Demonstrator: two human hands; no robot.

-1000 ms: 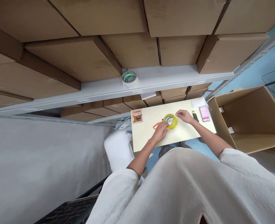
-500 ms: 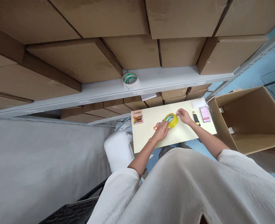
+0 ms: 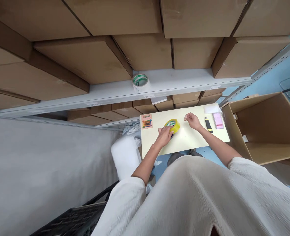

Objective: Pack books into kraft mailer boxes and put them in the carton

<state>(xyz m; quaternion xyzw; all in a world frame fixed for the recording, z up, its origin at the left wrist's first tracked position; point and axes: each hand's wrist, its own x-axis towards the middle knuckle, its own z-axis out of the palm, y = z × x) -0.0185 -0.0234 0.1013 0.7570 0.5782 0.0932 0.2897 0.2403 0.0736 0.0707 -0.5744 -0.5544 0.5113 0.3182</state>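
My left hand is closed around the near left side of a roll of yellow packing tape, held tilted over the cream tabletop. The roll's core has green and white print. A little to the right of the roll, my right hand is pinched, with a small whitish bit at its fingertips. Whether this bit joins the roll I cannot tell. Something dark, mostly hidden, shows under my left hand. A black and yellow box cutter lies right of my right hand.
On the tabletop lie an orange picture card at the left and a pink, blurred-out item at the right. An open carton stands right of the table. Above, a shelf holds cartons and a white tape roll.
My left hand and the yellow tape roll have shifted slightly left. A gap has opened between the roll and my right hand. The orange thing by my left hand no longer shows.
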